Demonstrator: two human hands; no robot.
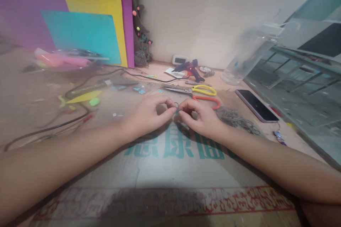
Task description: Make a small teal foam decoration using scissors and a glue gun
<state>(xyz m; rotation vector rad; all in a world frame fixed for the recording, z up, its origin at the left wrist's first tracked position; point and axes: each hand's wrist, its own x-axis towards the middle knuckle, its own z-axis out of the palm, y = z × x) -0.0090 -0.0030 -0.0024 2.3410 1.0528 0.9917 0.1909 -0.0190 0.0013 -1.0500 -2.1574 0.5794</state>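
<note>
Both hands meet over the middle of a cardboard sheet (160, 173) with green characters and a red patterned border. My left hand (154, 111) is closed in a pinch, thumb against fingertips, on a thin dark cord (176, 104) that forms a small loop. Facing it, my right hand (201, 117) pinches the same cord from the other side. A bit of teal shows between the fingertips, too small to make out. Just behind the hands lie scissors (204, 89) with one yellow and one red handle. A tangle of grey cord (238, 120) rests beside my right wrist.
A glue gun (190, 69) stands at the back, its black cable (114, 72) running left. At right are a phone (257, 106) and a clear plastic jug (245, 56). Coloured sheets (87, 35) lean at back left above a pink item in plastic (64, 60). Foam scraps (84, 97) lie left.
</note>
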